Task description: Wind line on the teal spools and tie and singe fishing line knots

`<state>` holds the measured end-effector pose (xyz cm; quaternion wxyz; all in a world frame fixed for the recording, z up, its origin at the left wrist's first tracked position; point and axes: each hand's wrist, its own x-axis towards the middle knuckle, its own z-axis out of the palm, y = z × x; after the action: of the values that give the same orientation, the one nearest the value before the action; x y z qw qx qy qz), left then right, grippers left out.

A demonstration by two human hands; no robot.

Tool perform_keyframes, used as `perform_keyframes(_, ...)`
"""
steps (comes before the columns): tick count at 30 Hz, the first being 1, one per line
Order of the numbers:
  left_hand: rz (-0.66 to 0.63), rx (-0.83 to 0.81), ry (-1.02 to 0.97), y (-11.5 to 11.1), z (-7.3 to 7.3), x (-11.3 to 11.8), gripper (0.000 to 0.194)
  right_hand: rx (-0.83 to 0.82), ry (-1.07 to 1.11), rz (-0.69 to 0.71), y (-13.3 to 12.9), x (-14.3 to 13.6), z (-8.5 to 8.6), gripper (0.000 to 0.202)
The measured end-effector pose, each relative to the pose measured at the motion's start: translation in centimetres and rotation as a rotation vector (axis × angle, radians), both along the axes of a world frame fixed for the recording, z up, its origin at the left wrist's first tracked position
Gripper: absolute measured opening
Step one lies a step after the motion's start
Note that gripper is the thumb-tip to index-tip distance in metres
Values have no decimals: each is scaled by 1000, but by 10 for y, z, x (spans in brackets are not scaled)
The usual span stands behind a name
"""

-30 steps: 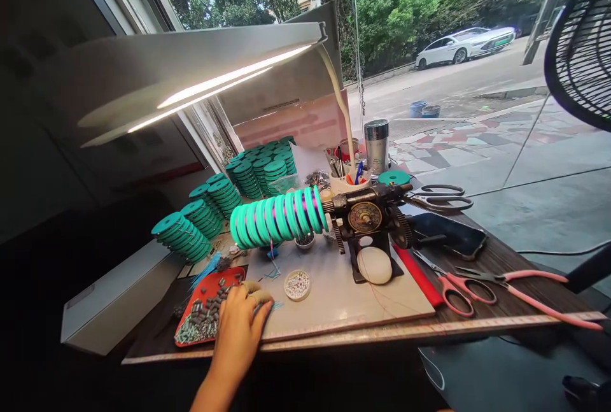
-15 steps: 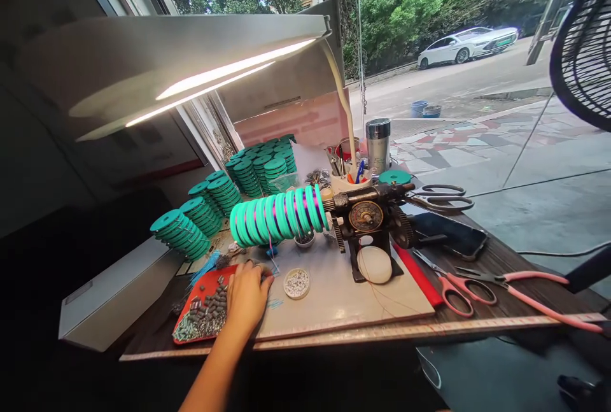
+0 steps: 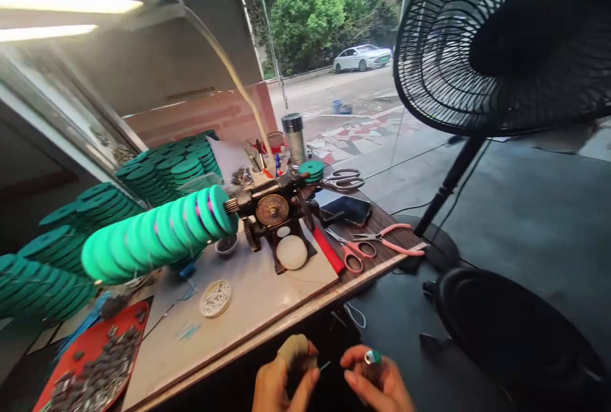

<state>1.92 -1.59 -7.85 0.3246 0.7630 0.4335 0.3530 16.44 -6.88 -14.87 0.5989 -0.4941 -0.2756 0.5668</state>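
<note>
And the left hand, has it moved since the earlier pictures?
Yes: judged against the red tray, the left hand has gone from its right edge farther right and nearer the person.

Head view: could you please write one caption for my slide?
Left hand holds a thin piece beside the right hand, before green spools on a geared machine.

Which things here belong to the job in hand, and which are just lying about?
Likely part of the job:
thin piece held in the left hand
green spools on the geared machine
orange-red tray of grey parts

Seemingly just lying about:
phone
pink-handled scissors
pliers
</note>
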Motion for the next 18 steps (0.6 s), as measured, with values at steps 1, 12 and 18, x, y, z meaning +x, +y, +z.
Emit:
perform_keyframes(1, -22, 9, -23, 2, -5, 4, 12, 3, -10, -23, 0, 0, 3, 43)
perform_keyframes(12, -212, -27, 139, 8, -6, 23, 14, 45, -172, -93, 5, 8, 5, 39)
perform_keyframes(18, -262, 115, 302, 12, -10, 27, 4, 35, -159, -43, 4, 14, -3, 39)
